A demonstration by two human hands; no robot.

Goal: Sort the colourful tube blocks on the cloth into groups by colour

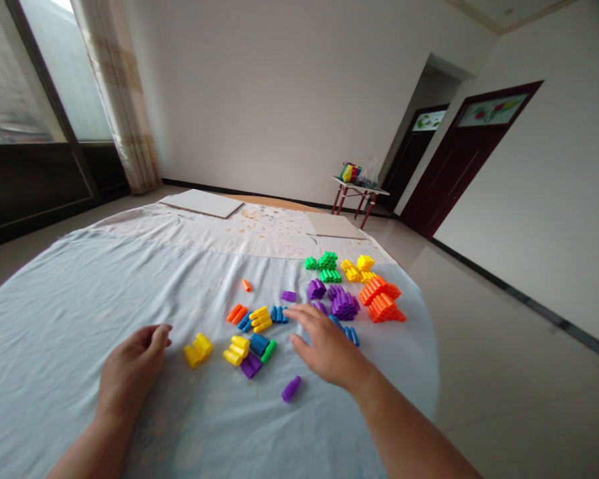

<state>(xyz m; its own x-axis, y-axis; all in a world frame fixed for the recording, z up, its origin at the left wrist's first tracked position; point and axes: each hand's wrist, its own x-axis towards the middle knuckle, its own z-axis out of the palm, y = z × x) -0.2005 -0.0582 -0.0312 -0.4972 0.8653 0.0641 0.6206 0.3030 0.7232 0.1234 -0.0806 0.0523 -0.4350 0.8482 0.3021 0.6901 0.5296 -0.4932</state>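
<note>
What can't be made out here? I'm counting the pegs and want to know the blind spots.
Head view:
- Blue pegs partly hidden behind the right hand.
- Purple stack: single pegs too small to count.
- Left hand: palm side faces down, unseen.
- Bags on the far table: too small.

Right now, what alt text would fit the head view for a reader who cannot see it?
A person's right hand reaches over small coloured plastic pegs scattered on a pale blue cloth, fingers near blue ones. The left hand rests empty on the cloth beside a yellow piece. Sorted green, yellow, purple and orange clusters lie farther back.
</note>
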